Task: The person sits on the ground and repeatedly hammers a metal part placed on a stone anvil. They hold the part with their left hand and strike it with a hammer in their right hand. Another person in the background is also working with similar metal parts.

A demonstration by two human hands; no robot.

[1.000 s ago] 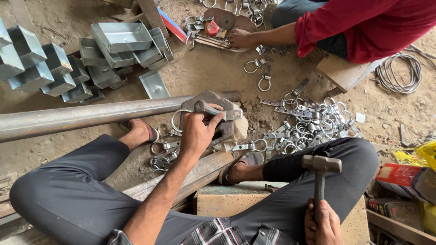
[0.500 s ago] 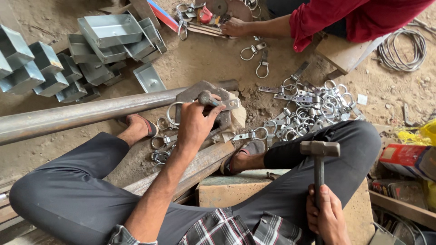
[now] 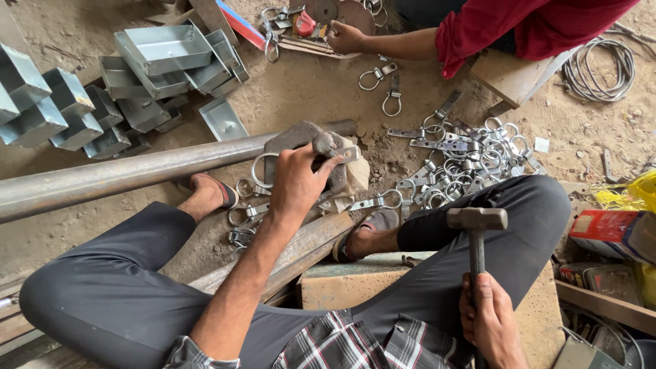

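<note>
Metal ring clamp, round loop with a flat strap, lying across a dark iron block at centre, just near of a long steel pipe running left to right. Left hand curled over the clamp, fingers pressing its strap end down against the block. Right hand wrapped tight round the handle of a hammer, held upright over the right knee, head level and well apart from the block. More loose clamps just near of the block between two sandalled feet. Big heap of similar clamps on the dirt to the right, beyond the right leg. Stack of folded grey sheet-metal trays at far left. Further off, a co-worker's hand in a red sleeve, resting among tools and parts on the ground; grip there too small to tell. Coil of wire at far right. Red carton near right edge.
</note>
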